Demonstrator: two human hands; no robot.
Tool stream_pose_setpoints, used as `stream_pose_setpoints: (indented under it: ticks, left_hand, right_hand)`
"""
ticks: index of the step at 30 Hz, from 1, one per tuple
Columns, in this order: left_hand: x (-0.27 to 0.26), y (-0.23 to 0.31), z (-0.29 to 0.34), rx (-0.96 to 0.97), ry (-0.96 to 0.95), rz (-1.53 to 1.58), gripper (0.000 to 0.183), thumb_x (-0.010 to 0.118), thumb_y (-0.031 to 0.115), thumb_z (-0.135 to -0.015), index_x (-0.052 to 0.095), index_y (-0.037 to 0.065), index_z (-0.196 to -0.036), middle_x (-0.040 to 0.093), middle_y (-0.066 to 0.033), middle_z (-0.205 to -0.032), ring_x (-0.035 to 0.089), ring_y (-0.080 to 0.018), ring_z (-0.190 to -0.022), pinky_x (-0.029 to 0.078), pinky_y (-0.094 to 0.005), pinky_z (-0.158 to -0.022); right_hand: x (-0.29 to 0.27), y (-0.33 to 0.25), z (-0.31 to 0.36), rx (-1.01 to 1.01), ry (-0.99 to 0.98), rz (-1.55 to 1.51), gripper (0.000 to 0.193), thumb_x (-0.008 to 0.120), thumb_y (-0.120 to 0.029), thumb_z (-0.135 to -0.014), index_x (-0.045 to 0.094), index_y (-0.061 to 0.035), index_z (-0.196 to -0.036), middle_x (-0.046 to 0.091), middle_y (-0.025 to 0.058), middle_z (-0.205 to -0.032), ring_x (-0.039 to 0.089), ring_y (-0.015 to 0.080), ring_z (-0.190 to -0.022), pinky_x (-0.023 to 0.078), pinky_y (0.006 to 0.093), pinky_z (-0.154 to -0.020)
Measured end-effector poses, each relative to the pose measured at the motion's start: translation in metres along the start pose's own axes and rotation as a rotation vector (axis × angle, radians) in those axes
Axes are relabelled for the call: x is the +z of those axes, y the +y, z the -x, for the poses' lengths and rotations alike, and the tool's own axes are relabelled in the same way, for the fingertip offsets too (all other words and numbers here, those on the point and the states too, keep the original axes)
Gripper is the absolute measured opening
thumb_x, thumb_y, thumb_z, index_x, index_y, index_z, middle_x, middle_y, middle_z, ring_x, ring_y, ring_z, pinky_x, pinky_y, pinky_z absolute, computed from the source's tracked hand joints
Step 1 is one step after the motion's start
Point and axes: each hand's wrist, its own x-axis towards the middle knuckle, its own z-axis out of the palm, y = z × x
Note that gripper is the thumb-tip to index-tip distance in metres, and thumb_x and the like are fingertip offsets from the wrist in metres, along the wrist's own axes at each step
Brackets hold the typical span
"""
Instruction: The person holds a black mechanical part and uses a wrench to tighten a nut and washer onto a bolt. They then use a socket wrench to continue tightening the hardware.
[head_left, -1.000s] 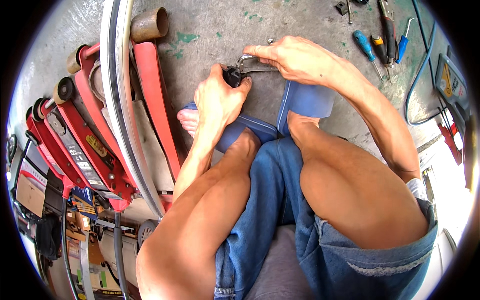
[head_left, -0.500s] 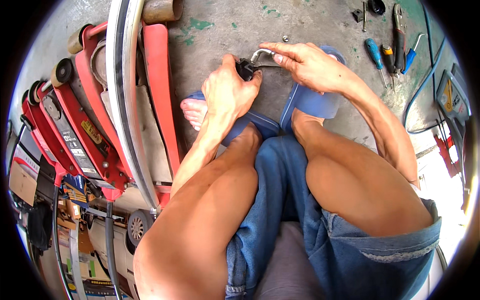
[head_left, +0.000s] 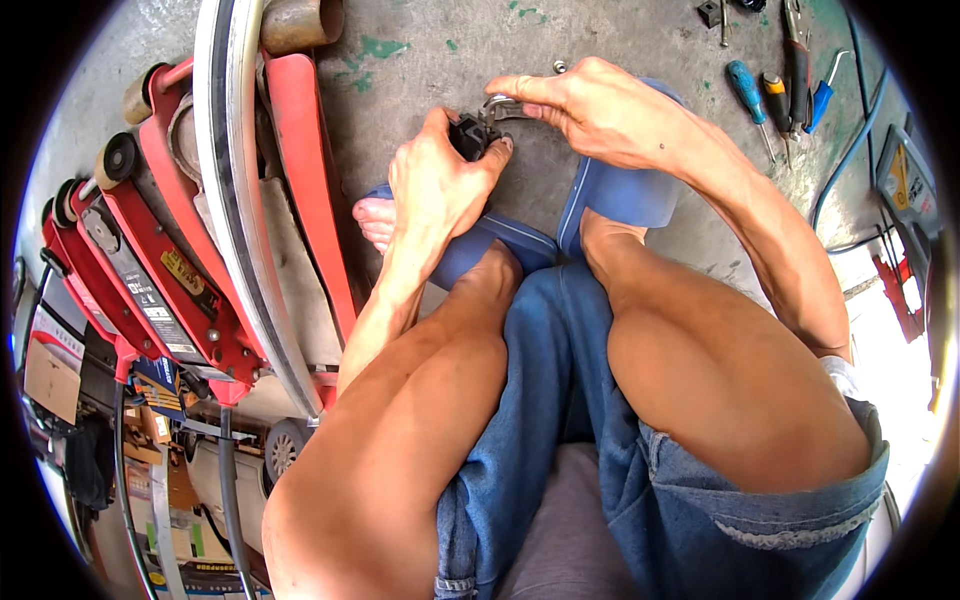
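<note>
My left hand [head_left: 440, 180] is closed round a small black block-like part [head_left: 467, 137], with the thumb along its near side. Against the part's right edge sits a curved silver metal piece [head_left: 503, 107], gripped by my right hand [head_left: 600, 115]. My right index finger reaches over the top of this piece, and the other fingers curl behind it. Where the metal meets the black part is partly covered by my fingers. A small metal nut-like piece [head_left: 560, 67] lies on the floor just beyond my right hand.
On the concrete floor at far right lie a blue screwdriver [head_left: 745, 88], a yellow-and-black screwdriver [head_left: 777, 105], pliers [head_left: 798, 75] and a blue-handled hook pick [head_left: 821, 103]. Red floor jacks [head_left: 170, 250] and a pale curved rail [head_left: 228, 150] stand at left. My feet wear blue slippers [head_left: 630, 195].
Both hands have shifted slightly left in view, along with the floor and tools. The silver piece has turned against the black part, and my right hand has rolled over it.
</note>
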Motion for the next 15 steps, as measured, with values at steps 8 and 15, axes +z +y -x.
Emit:
stream_pose_setpoints:
  ticks: [8, 15]
  left_hand:
    - [0.001, 0.002, -0.001, -0.003, 0.017, -0.046, 0.053, 0.085, 0.040, -0.077, 0.066, -0.004, -0.100, 0.073, -0.0220, -0.082, 0.073, -0.0384, -0.081, 0.054, -0.0452, -0.074]
    - [0.000, -0.001, 0.000, -0.029, 0.002, 0.021, 0.054, 0.087, 0.040, -0.075, 0.065, -0.005, -0.095, 0.070, -0.0183, -0.076, 0.070, -0.0315, -0.071, 0.053, -0.0430, -0.071]
  right_hand:
    - [-0.005, -0.013, -0.003, 0.023, -0.002, 0.090, 0.034, 0.060, -0.011, -0.098, 0.064, -0.0051, -0.132, 0.069, 0.0254, -0.082, 0.069, 0.0440, -0.076, 0.056, 0.0489, -0.067]
    - [-0.012, -0.016, -0.008, 0.017, -0.067, 0.121, 0.032, 0.057, -0.016, -0.102, 0.065, -0.0024, -0.130, 0.071, 0.0261, -0.088, 0.070, 0.0448, -0.083, 0.056, 0.0511, -0.074]
